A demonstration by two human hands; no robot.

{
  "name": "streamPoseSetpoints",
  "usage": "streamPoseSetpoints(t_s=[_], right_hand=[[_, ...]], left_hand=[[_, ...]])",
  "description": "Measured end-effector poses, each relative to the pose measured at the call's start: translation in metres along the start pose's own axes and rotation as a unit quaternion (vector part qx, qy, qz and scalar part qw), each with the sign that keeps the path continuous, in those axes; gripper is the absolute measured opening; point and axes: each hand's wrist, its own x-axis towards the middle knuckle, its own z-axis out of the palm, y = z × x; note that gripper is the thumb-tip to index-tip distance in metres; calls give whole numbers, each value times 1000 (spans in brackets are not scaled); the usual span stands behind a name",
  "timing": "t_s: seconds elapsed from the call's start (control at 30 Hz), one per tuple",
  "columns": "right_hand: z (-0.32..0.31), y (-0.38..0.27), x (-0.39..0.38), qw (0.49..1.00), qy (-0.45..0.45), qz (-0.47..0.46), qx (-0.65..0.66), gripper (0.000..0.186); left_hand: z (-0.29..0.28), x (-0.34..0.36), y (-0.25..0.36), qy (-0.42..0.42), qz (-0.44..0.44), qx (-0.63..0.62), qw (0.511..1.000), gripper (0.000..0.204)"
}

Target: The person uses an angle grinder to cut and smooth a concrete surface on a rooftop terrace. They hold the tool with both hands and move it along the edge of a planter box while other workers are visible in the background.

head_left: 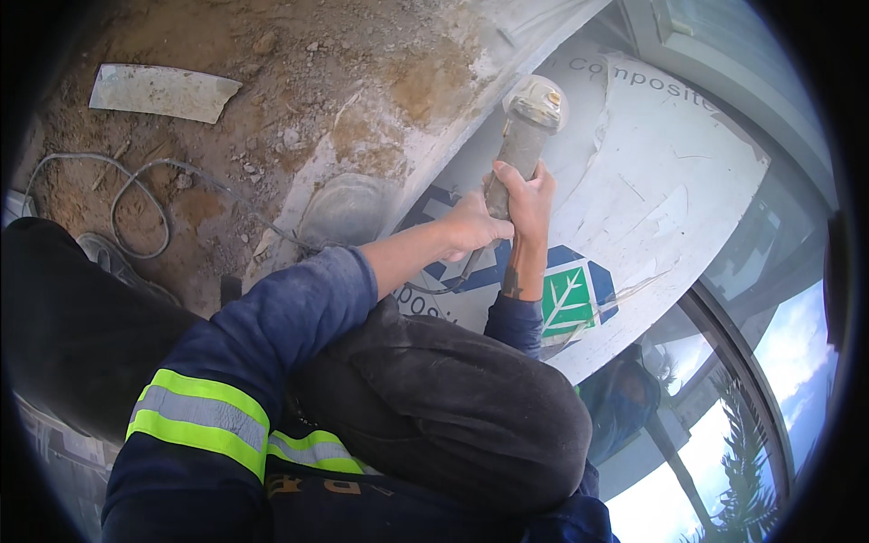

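Note:
A dusty angle grinder [523,145] points up and away from me, its head and pale guard at the far end over a large white composite panel. My right hand [529,197] wraps round the grinder's body, thumb on top. Just behind it, my left hand [469,226] is closed on the rear end of the grinder's body. Dust hides the disc, and I cannot tell whether it touches the panel. A grey cable [466,271] leaves the tool's back end near my left hand. The panel [665,181] carries dark blue print and a green leaf emblem [568,299].
My bent knee [453,398] is close below my hands. Glass panes [751,344] in a frame border the panel on the right. Dirt [208,54] and rubble lie to the left, with a loose pale strip [163,92] and a looped grey cord [136,176].

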Motion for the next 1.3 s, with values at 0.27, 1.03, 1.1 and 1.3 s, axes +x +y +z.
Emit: streamPoseSetpoints(t_s=[0.27, 1.03, 1.1, 1.3], right_hand=[[3, -3, 22, 999, 1, -33, -21, 34], [-3, 9, 2, 1000, 1, -16, 2, 34], [-2, 8, 3, 1000, -1, -18, -2, 33], [-1, -1, 13, 1000, -10, 4, -9, 33]], left_hand=[[-6, 11, 19, -11, -5, 2, 1000, 50], [2, -1, 1, -1, 29, -7, 1000, 55], [2, 2, -3, 12, 35, -13, 999, 54], [-3, 6, 10, -10, -3, -12, 1000, 51]])
